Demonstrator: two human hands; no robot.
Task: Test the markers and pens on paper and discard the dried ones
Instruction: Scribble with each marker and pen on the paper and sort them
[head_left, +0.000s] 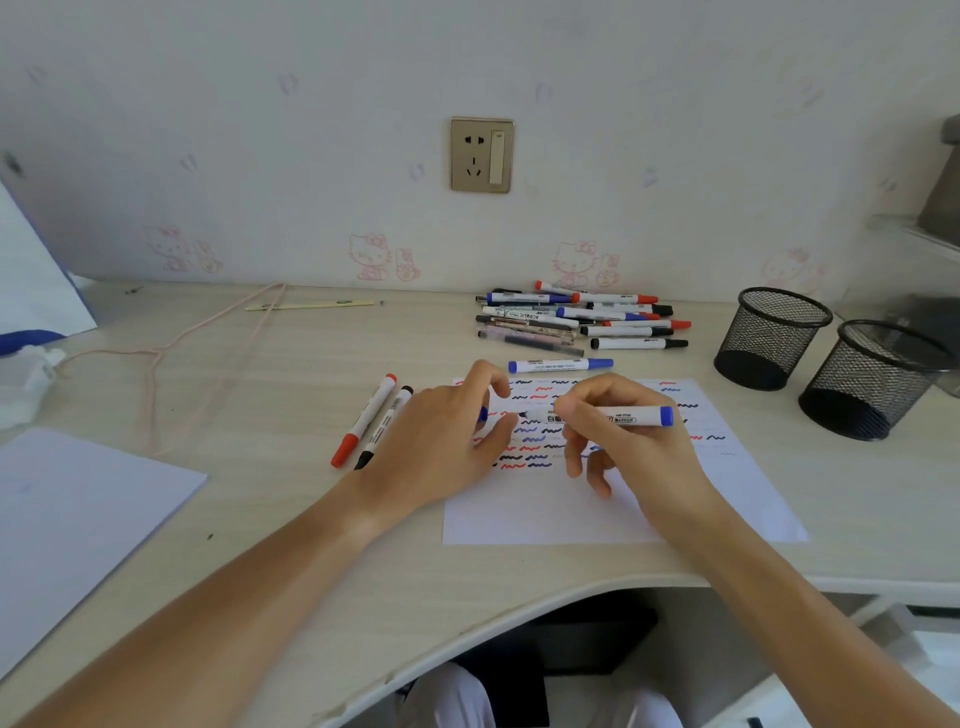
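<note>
Over the squiggle-covered paper (613, 499), the right hand (628, 441) pinches an uncapped blue marker (602, 417) while the left hand (441, 441) pinches its cap (483, 414) (barely visible), so a test stroke probably comes next.

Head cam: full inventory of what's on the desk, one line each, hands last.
test paper: one, white with red, blue and black squiggles, desk centre.
uncapped marker: one, white with blue end, above the paper.
blue cap: one, mostly hidden.
blue marker: one, capped, behind the paper.
red marker: one, left of the paper.
black marker: one, beside the red.
pen pile: many, mixed colours, back of desk.
mesh cups: two, black, right.
paper stack: white, left.
wall socket: one, gold.
left hand: holds the cap.
right hand: grips the uncapped marker.
</note>
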